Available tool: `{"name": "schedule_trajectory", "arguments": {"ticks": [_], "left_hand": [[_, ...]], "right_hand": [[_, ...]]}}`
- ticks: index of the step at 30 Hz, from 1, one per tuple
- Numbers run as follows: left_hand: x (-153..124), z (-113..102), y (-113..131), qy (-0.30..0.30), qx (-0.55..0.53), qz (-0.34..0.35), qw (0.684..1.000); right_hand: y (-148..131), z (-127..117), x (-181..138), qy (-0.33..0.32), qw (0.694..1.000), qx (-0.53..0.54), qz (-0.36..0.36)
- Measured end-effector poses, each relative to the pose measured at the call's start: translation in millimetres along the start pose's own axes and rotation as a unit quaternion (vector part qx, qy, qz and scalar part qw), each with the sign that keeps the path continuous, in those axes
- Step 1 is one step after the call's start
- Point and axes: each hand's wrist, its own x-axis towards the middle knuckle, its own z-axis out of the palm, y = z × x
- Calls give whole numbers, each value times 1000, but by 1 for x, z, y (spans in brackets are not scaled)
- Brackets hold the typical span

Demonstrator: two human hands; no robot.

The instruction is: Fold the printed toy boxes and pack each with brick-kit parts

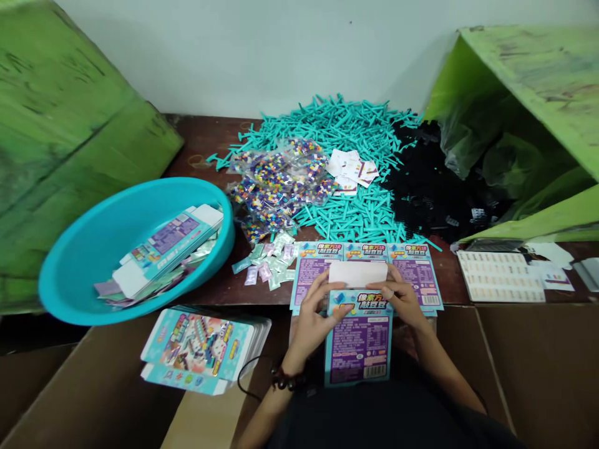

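A teal and purple printed carton (359, 340) is upright in front of my body, its white top flap (358, 274) raised. My left hand (317, 315) grips the carton's upper left corner, thumb on the printed face and fingers by the flap. At the upper right corner, my right hand (401, 299) is closed on the same carton, its thumb near the flap's base. Behind my hands, several similar cartons (415, 274) lie side by side on the table edge, partly covered by the held one. The inside of the held carton is hidden.
A teal basin (65, 262) with flat cartons and sachets stands left; a stack of flat cartons (201, 346) lies below it. Bead bags (281, 181), teal hammer-shaped sticks (346, 125), small sachets (271, 262), black pieces (430, 187) and green boxes (538, 81) surround the workspace.
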Motion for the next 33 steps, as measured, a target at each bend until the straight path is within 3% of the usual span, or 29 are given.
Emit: {"name": "schedule_trajectory", "arguments": {"ticks": [5,8,10,14,19,23,30,33], "left_hand": [[-2,4,-5,25,-88,48,995],[1,2,-5,5,-65,54,996],[6,-2,0,-14,-18,74,997],[16,-7,14,-25,6,66,997],[24,-9,33,-14,78,61,995],[25,-13,46,-18,103,96,990],[11,-21,42,-48,234,227,944],[6,-26,38,-68,245,231,939]], "right_hand": [[1,11,-3,93,994,33,-55],[-6,6,-2,19,997,33,-74],[-12,1,1,-21,998,33,-45],[-23,-3,7,-37,997,55,48],[-28,-1,16,-27,996,24,81],[-29,-1,21,-16,996,55,71],[-28,-8,15,-97,991,75,46],[-25,-14,16,-125,990,51,26]]}}
